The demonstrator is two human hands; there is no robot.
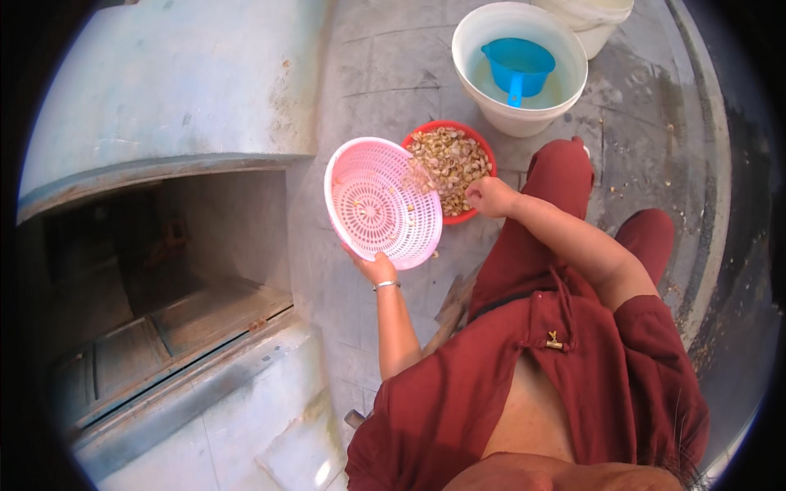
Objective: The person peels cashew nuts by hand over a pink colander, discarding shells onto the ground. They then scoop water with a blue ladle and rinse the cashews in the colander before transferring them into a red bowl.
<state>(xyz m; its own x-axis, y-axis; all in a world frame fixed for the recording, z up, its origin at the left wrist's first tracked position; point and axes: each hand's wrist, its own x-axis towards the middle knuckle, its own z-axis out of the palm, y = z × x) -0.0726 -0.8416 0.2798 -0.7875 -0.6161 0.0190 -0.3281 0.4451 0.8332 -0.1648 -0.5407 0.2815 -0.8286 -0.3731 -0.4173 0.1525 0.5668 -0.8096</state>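
My left hand (pixel 376 266) grips the near rim of a round pink plastic colander (pixel 384 205). A few small pale pieces lie scattered inside it. The colander is tilted, and its right side overlaps a red plastic basket (pixel 489 147) on the paving. Heaped in the basket are many small, flat, tan pieces (pixel 451 156), perhaps cloves or shells; I cannot tell which. Some pieces look blurred at the colander's right rim. Over the basket's right edge, my right hand (pixel 491 196) has curled fingers; whether they hold anything is hidden.
A white bucket (pixel 522 119) of water stands beyond the basket, with a blue plastic dipper (pixel 522 64) in it. Behind is another pale bucket (pixel 592 27). To the left, a pale wall (pixel 184 80) has a dark doorway with a wooden sill (pixel 202 319).
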